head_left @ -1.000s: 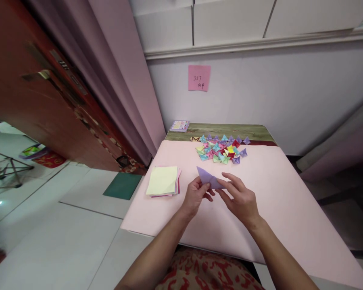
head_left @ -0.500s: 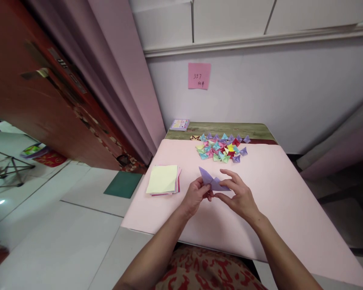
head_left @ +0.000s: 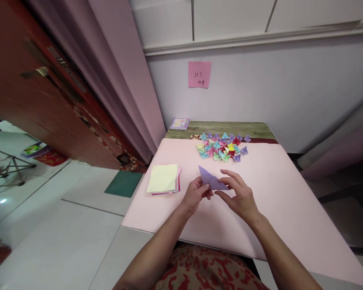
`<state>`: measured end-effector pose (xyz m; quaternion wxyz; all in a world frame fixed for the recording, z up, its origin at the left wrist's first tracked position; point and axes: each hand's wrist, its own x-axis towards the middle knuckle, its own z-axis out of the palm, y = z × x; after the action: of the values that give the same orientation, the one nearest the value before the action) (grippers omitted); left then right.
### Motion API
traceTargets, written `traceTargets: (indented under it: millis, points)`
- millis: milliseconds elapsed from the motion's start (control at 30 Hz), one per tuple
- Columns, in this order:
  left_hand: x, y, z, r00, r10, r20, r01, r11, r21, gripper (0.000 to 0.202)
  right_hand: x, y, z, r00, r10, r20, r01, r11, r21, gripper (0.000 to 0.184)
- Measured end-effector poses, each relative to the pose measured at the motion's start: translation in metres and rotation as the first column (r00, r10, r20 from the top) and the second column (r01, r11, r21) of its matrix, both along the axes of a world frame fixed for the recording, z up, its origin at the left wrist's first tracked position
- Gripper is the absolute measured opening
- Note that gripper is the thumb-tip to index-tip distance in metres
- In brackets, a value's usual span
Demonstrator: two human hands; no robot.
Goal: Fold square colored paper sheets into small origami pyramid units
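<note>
**Pinching a folded purple paper sheet with both hands**

We see the left hand closed on the sheet's near left edge, thumb and fingertips pressed together on the paper. The right hand clamps the sheet's right end, with the index finger stretched over the top and the thumb below, and the other fingers loosely curled. Both bare forearms come up from the bottom edge and converge at the paper. The sheet sits low over the middle of the pale pink table cover, one pointed corner aimed away to the left. We cannot tell whether it rests on the cover or hangs just above it.

Left of the hands lies a stack of square paper sheets with a pale yellow one on top. Beyond them, near the far edge, is a heap of small folded paper pieces in many colours. A strip of green wood-grain tabletop shows past the cover, with a small flat packet of coloured paper at its left corner. A pink sticky note hangs on the white wall, and its handwriting is too small for us to read surely. A mauve curtain and a red-brown door fill the left side. A dark green floor mat is partly hidden behind the table.
</note>
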<state>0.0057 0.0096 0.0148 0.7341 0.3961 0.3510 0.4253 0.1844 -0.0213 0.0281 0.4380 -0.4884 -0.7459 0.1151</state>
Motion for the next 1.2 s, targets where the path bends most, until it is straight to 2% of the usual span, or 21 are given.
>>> traceTargets:
  millis: [233, 533, 767, 1000, 1100, 1200]
  points:
    - [0.002, 0.001, -0.002, 0.996, 0.029, -0.081, -0.025, 0.998, 0.053, 0.032, -0.001, 0.002, 0.000, 1.000, -0.011, -0.015, 0.011, 0.999, -0.038, 0.013]
    - [0.005, 0.002, -0.003, 0.988, 0.066, -0.141, -0.050, 0.992, 0.113, 0.024, -0.002, 0.005, -0.011, 0.989, -0.090, -0.122, 0.070, 0.985, -0.156, 0.019]
    - [0.008, 0.002, -0.007, 0.992, 0.057, -0.115, -0.052, 0.998, 0.042, 0.024, -0.001, 0.003, -0.012, 0.994, -0.108, -0.015, 0.104, 0.983, -0.148, 0.017]
    - [0.009, 0.000, 0.001, 0.992, 0.048, -0.117, -0.049, 0.999, -0.004, 0.022, 0.000, 0.006, -0.011, 0.988, -0.062, -0.145, 0.028, 0.974, -0.226, 0.019]
    - [0.009, 0.000, 0.001, 0.994, 0.062, -0.091, -0.065, 0.998, -0.026, 0.021, 0.001, 0.006, -0.012, 0.991, 0.043, -0.123, -0.069, 0.974, -0.215, 0.027]
    - [0.007, 0.001, -0.001, 0.998, 0.055, -0.044, -0.059, 0.993, -0.101, 0.021, 0.002, 0.006, -0.013, 0.988, 0.143, -0.060, -0.153, 0.967, -0.204, 0.032]
